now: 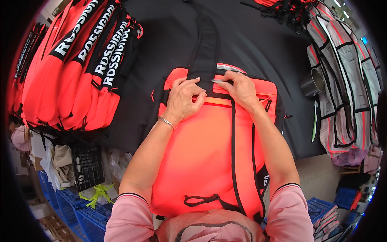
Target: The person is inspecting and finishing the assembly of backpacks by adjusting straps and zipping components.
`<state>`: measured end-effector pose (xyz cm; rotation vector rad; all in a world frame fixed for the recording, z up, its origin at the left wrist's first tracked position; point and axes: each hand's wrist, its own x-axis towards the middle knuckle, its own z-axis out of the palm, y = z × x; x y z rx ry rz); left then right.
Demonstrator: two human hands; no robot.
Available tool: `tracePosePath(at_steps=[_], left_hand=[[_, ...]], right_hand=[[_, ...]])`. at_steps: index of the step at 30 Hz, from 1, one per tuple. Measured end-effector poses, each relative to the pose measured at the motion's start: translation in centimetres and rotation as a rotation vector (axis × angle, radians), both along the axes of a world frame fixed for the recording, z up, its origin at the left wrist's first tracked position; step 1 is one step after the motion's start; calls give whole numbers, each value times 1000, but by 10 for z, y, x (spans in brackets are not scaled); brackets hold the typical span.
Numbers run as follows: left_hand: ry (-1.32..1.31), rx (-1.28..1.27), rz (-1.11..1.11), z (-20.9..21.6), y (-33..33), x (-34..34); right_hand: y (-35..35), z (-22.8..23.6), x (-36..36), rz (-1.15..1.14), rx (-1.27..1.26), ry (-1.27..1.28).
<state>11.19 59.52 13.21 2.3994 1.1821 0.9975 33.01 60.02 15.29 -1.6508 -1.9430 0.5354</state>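
A bright red-orange backpack (197, 149) with black straps and trim lies in front of me, its lower end against my body. My left hand (183, 99) rests on its upper part, thumb and forefinger pinched at the black trim below the wide strap (206, 44). The other left fingers curl over the strap's base. In my right hand (240, 90), thumb and fingers grip a small silver pointed tool (217, 81); the fingers cover most of it, so I cannot tell its kind. Its tip points left at the strap's right edge.
Several red-orange and black bags (76, 72) are stacked at the left of the black-covered table (157, 32). Grey bags with red stripes (342, 84) stand at the right, near a dark metal cup (311, 83) and a thin white-green tool (314, 121). Blue crates (70, 205) sit below.
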Motion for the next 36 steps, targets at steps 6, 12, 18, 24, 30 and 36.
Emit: tracePosePath(at_steps=[6,12,18,24,30,36], left_hand=[[-18,14,2,0,0,0],[-8,20,-1,-1,0,0],[-154,-53,36,-6,2,-4],[264,323,146,1,-3,22],[174,34,-107,-2,-11,4],[49,-64,-144,5,-10,7]], right_hand=[[-6,-4,-1,43,127,-27],[-3,-3,0,-65,-117,142],[2,2,4,91,20,-76],[8,8,21,-106,-178,830],[24,16,8,-200,-171,791],[80,22,5,-240,-219,565]])
